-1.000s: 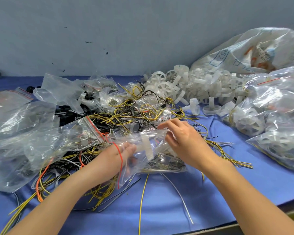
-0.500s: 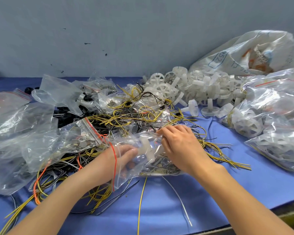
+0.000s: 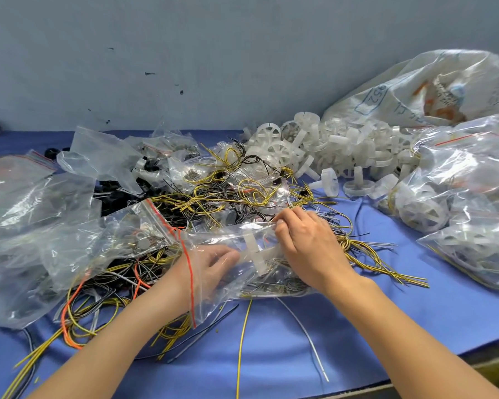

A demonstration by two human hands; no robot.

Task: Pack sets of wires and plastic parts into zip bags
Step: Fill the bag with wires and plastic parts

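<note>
A clear zip bag [image 3: 213, 295] with a red seal strip lies at the table's middle. My left hand [image 3: 205, 269] is pushed inside its mouth, fingers reaching toward a white plastic part [image 3: 255, 253] in the bag. My right hand [image 3: 306, 246] pinches the bag's far end from outside, beside that part. Behind both hands sprawls a tangle of yellow and black wires [image 3: 219, 197]. Loose white plastic wheels [image 3: 329, 148] are heaped at the back right.
Empty and filled clear bags [image 3: 32, 220] pile up on the left. Packed bags of wheels [image 3: 467, 208] fill the right side, with a big white sack [image 3: 432, 87] behind. Stray wires [image 3: 242, 341] cross the blue cloth [image 3: 285, 364] near the front edge. A grey wall stands behind.
My left hand has slid deeper into the bag. My right hand's fingers shifted along the bag's end and tightened their pinch. The view has dipped slightly.
</note>
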